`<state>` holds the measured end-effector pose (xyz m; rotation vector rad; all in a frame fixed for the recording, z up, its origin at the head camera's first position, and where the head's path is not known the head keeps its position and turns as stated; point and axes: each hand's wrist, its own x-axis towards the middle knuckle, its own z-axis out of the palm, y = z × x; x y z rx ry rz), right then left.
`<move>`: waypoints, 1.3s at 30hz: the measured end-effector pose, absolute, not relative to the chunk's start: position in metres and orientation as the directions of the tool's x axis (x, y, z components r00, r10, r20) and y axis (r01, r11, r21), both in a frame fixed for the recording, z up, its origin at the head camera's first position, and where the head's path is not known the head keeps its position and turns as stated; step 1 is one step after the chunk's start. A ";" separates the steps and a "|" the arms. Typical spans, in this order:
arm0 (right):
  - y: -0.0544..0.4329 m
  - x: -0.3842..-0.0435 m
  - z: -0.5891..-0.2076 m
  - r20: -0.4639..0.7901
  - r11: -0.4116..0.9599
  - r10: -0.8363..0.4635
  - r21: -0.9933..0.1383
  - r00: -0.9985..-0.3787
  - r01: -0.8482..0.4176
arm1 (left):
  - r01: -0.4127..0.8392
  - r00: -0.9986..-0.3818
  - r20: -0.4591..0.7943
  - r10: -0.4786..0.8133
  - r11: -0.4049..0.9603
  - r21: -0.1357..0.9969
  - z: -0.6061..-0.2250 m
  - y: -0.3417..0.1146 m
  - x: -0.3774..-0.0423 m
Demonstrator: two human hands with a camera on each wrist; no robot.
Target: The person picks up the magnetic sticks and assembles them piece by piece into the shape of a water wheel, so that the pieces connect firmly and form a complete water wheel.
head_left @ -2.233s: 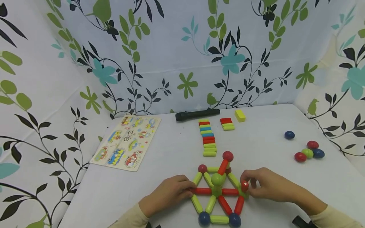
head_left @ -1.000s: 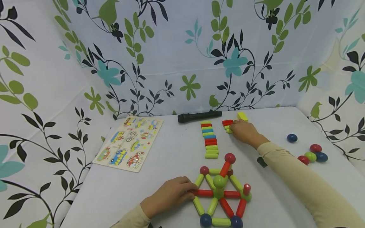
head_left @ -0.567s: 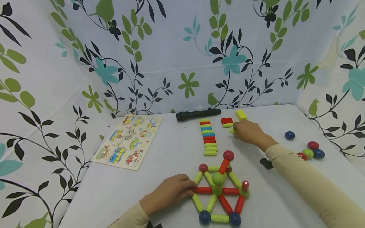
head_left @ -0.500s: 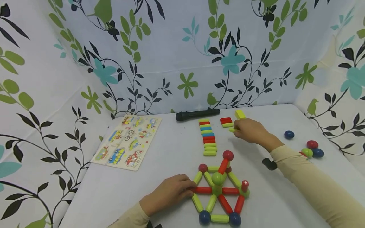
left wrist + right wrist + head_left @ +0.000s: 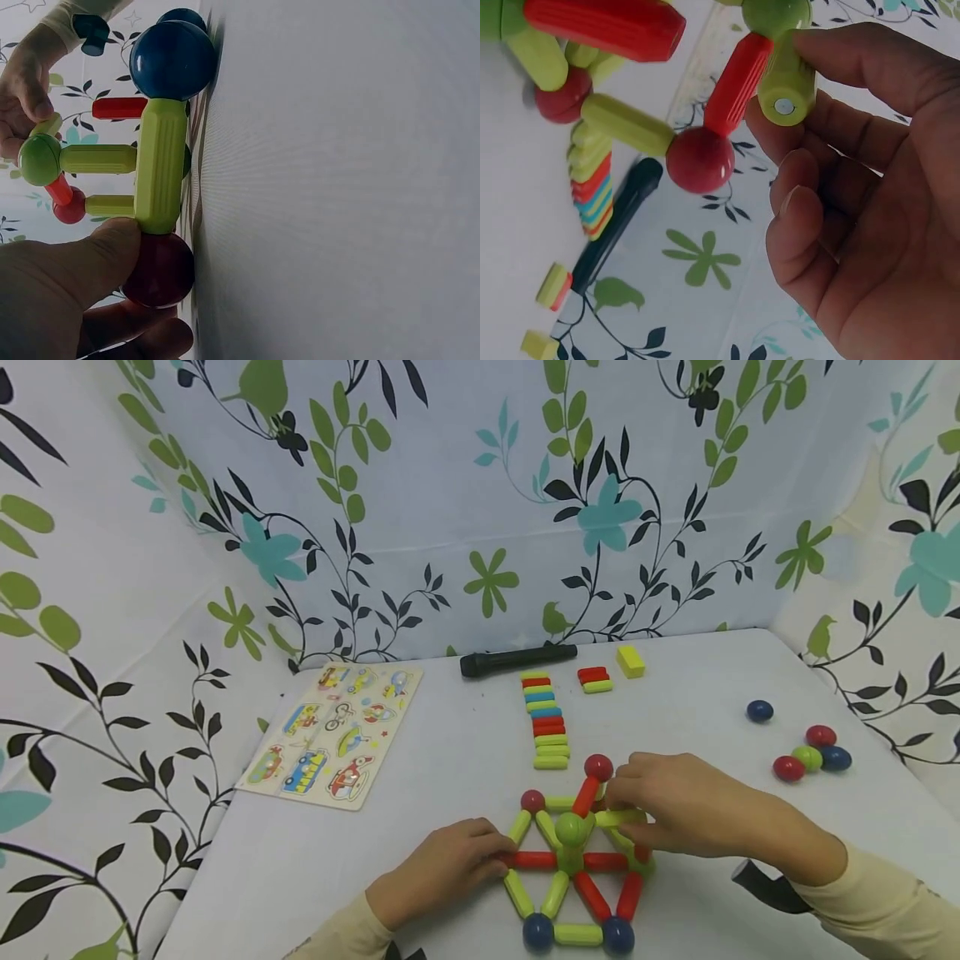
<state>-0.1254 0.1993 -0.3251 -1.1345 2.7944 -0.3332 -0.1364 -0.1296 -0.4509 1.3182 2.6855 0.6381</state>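
Observation:
A flat wheel-like frame of magnetic sticks and balls lies before me, with a blue ball [image 5: 537, 932] at a near corner. Above its middle sits a raised green ball [image 5: 572, 830]; a sloping red stick [image 5: 739, 82] joins that to a raised red ball [image 5: 700, 159]. My left hand [image 5: 446, 868] grips a dark red ball [image 5: 159, 271] at the left corner, thumb against it. My right hand [image 5: 697, 806] pinches a yellow-green magnetic stick [image 5: 787, 79] between thumb and fingers. One end is at the raised green ball; the other shows a metal disc. An upright red stick [image 5: 642, 853] is partly covered by this hand.
Behind the frame lie a row of coloured sticks [image 5: 549, 727], a small stick group [image 5: 595, 680], a yellow block [image 5: 630, 662] and a black microphone [image 5: 517, 660]. A picture puzzle board [image 5: 330, 735] lies left; several loose balls [image 5: 808, 758] lie right.
My right hand let go of the upright red stick, took a yellow-green stick from the small group at the back and brought it to the frame. My left hand stayed at its corner.

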 end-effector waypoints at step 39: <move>0.193 -0.119 -0.339 0.007 0.685 -0.711 -0.222 -0.703 -0.694 | 0.748 -0.623 0.119 0.773 0.545 0.379 -0.447 -0.129 -0.135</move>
